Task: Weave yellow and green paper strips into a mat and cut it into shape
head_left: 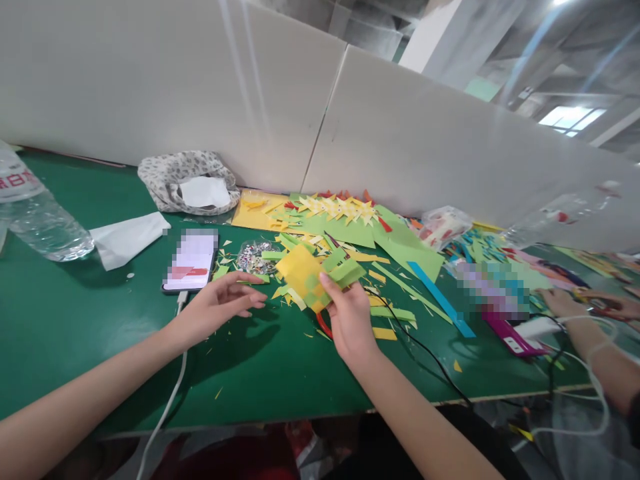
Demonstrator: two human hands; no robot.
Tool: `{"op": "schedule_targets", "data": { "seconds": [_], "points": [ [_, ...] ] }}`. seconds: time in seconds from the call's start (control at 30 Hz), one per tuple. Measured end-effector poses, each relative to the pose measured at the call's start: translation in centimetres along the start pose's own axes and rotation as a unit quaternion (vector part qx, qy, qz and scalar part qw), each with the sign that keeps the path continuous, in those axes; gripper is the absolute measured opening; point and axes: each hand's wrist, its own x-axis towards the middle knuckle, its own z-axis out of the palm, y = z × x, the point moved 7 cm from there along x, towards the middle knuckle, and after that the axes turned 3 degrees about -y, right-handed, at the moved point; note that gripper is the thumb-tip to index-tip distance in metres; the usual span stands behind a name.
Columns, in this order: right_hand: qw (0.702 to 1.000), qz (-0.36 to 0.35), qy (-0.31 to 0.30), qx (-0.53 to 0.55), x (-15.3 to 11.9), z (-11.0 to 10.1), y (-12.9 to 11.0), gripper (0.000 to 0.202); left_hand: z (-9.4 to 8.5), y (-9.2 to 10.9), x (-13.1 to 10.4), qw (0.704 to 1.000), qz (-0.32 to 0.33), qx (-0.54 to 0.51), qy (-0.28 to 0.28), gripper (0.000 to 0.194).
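Observation:
My right hand [350, 320] grips a piece of woven paper [300, 270], yellow with a green checkered part and green strips sticking out to the right. The thumb lies on top of it. To the left, my left hand [233, 295] hovers over the table with its fingers apart and nothing in them. Beneath the woven paper a red loop [324, 325], perhaps a scissors handle, shows in part. Around it lie yellow and green paper scraps [385, 333] and a clear bag of small round pieces [256, 257].
A phone [190, 260] on a white cable lies left, near a water bottle [47, 213] and a white tissue [133, 240]. A patterned pouch [165, 177] and zigzag paper pieces [340, 210] sit against the partition. At right are a blue strip [440, 300] and another person's hands [560, 303].

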Motion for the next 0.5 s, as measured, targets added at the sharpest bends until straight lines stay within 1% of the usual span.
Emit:
{"op": "schedule_targets", "data": {
  "seconds": [0.07,0.13,0.17,0.2,0.27,0.3,0.33,0.37,0.4,0.43,0.47,0.5],
  "points": [
    [1.000,-0.015,0.008,0.026,0.5,-0.4,-0.9,0.049,0.5,0.6,-0.2,0.994,0.053,0.090,-0.013,0.028],
    [0.999,-0.016,-0.013,0.043,0.9,-0.3,-1.4,0.046,1.2,0.8,-0.4,0.979,0.094,0.177,-0.028,0.026],
    [0.998,-0.001,-0.035,0.048,0.8,0.0,-1.3,0.044,1.4,0.8,-0.4,0.973,0.108,0.202,-0.026,0.030],
    [0.996,0.028,-0.064,0.048,0.5,0.5,-0.8,0.043,1.5,0.8,-0.4,0.970,0.125,0.209,-0.019,0.037],
    [0.983,0.111,-0.144,0.029,-0.9,2.1,1.1,0.040,1.4,1.1,-0.5,0.968,0.161,0.193,-0.003,0.060],
    [0.970,0.152,-0.189,0.007,-2.0,3.0,2.1,0.040,1.5,1.3,-0.6,0.967,0.178,0.179,-0.015,0.070],
    [0.957,0.178,-0.227,-0.014,-3.1,3.8,3.0,0.038,1.8,1.4,-0.7,0.967,0.188,0.164,-0.044,0.074],
    [0.943,0.198,-0.264,-0.036,-4.2,4.6,3.8,0.034,2.2,1.4,-0.8,0.967,0.190,0.153,-0.074,0.073],
    [0.934,0.214,-0.282,-0.048,-5.0,5.0,4.5,0.032,2.5,1.4,-0.9,0.967,0.183,0.142,-0.105,0.069],
    [0.931,0.214,-0.290,-0.058,-5.4,5.3,4.8,0.031,2.7,1.2,-0.9,0.968,0.165,0.142,-0.126,0.061],
    [0.932,0.208,-0.290,-0.063,-5.6,5.4,4.8,0.030,2.6,1.0,-0.8,0.971,0.142,0.139,-0.129,0.053],
    [0.938,0.196,-0.280,-0.064,-5.4,5.3,4.6,0.029,2.4,0.7,-0.6,0.976,0.120,0.136,-0.119,0.043]
  ]
}}
